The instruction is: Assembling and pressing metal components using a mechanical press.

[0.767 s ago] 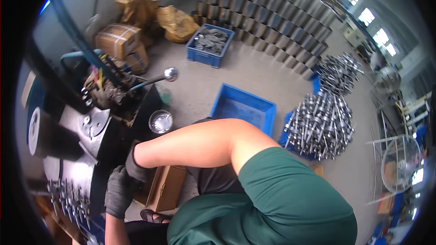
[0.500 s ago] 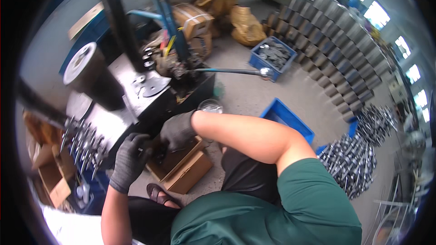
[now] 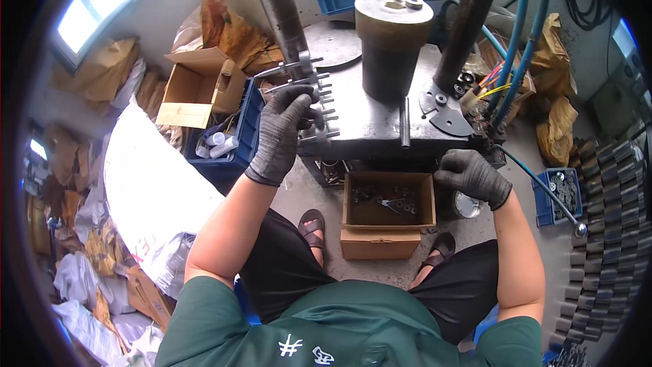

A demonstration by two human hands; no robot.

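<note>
At the left edge of the metal press table [image 3: 346,119], several metal shafts with round collars [image 3: 316,95] stand in a row, their ends sticking out sideways. My left hand [image 3: 280,126], in a dark grey knit glove, reaches among them, its fingers curled round a shaft that they partly hide. My right hand [image 3: 473,175], gloved alike, is closed beside the upper right corner of an open cardboard box [image 3: 387,224]. What its fingers hold, if anything, is hidden. Inside the box lie small metal rings [image 3: 406,207] and a tool like pliers [image 3: 390,205].
A thick dark cylinder [image 3: 387,61] stands on the table, beside a short rod [image 3: 405,122] and a flat disc piece [image 3: 448,119]. Press columns [image 3: 468,20] rise behind. Left are a blue crate [image 3: 250,119] and a white sack [image 3: 146,190]; right, a long ball-ended lever [image 3: 550,194].
My view has swung left to face the table. My right hand has come out of the cardboard box to its right side. My left hand has moved from beside the box to the shafts.
</note>
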